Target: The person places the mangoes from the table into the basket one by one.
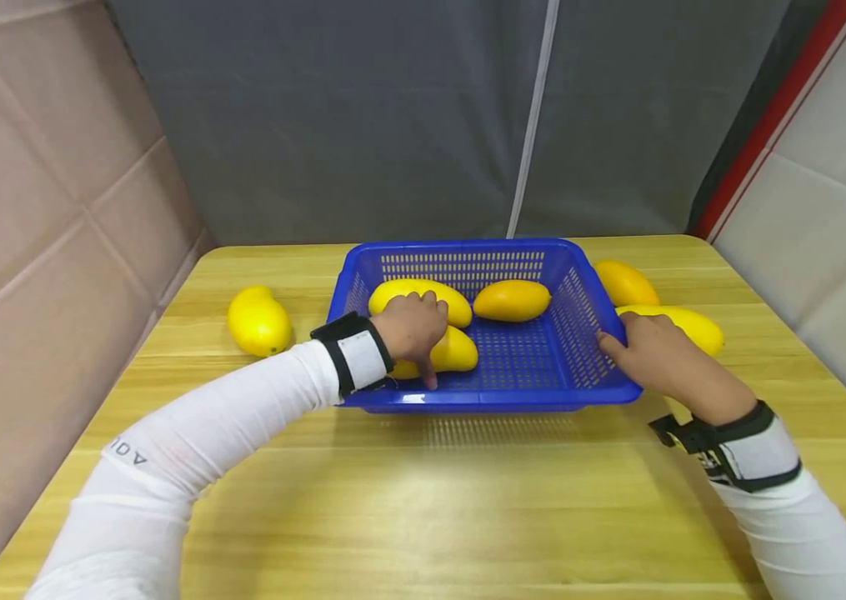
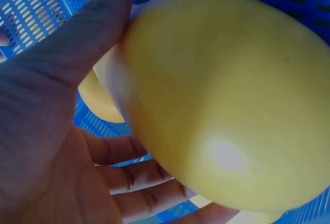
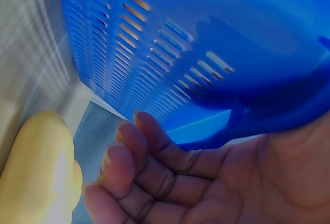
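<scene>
Noted fingers (image 2: 149,201) of left hand (image 1: 413,327) slightly spread, curled with thumb round near yellow mango (image 1: 456,350), inside blue basket (image 1: 493,400), toward its near left corner. Cannot tell whether touching the basket floor. Noted fingers (image 3: 154,172) of right hand (image 1: 651,354) close together, bent outside and below the basket's right rim, with thumb on the rim; gripping there, near the front corner. Found also in the basket: second yellow mango (image 1: 392,292), just beyond the left hand, and orange-yellow mango (image 1: 513,302), right of it. Recorded outside, right of the basket: long yellow mango (image 1: 693,327), partly behind the right hand, and orange mango (image 1: 627,283) farther back. Recorded left, well apart: single yellow mango (image 1: 257,321). Observed beneath all: wood-grain table (image 1: 423,517); behind, dark grey curtain (image 1: 362,125).
</scene>
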A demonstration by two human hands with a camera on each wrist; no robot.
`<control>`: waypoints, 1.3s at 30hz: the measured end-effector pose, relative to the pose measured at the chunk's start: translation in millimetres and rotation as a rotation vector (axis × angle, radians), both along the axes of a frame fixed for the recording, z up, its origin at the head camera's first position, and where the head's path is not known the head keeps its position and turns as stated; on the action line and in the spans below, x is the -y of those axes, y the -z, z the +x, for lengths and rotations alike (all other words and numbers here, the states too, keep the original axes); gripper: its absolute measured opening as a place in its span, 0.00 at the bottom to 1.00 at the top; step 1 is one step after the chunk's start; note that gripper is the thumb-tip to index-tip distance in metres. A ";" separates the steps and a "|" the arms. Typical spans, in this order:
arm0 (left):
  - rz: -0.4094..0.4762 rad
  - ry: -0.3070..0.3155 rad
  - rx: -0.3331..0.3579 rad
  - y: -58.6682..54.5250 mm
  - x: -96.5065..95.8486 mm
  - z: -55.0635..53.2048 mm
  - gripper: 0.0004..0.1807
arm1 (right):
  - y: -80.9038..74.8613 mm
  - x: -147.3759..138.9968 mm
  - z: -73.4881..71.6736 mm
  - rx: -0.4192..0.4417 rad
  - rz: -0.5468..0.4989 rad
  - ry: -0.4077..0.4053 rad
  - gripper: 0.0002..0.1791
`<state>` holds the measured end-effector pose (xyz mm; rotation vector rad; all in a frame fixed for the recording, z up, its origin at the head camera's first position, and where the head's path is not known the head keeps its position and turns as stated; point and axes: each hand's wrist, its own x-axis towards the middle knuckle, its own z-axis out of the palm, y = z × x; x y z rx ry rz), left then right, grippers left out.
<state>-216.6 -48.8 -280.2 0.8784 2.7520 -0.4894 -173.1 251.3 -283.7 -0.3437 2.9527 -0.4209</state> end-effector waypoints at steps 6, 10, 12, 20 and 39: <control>0.007 -0.005 0.030 -2.7 2.3 -1.5 0.55 | 0.2 -1.7 0.6 -0.019 0.003 -0.005 0.21; 0.006 -0.012 0.053 -3.0 3.1 -3.4 0.54 | 1.0 -4.0 0.2 -0.018 0.011 -0.006 0.22; 0.009 -0.013 0.063 -2.8 3.7 -4.2 0.54 | 1.4 -4.8 0.2 -0.012 0.013 -0.004 0.23; 0.053 -0.039 0.089 -21.4 12.2 -6.1 0.58 | 2.1 -3.3 0.3 -0.001 0.006 0.001 0.23; 0.143 -0.178 -0.053 -81.3 102.8 -29.1 0.44 | -1.0 0.2 0.0 0.005 0.007 -0.006 0.22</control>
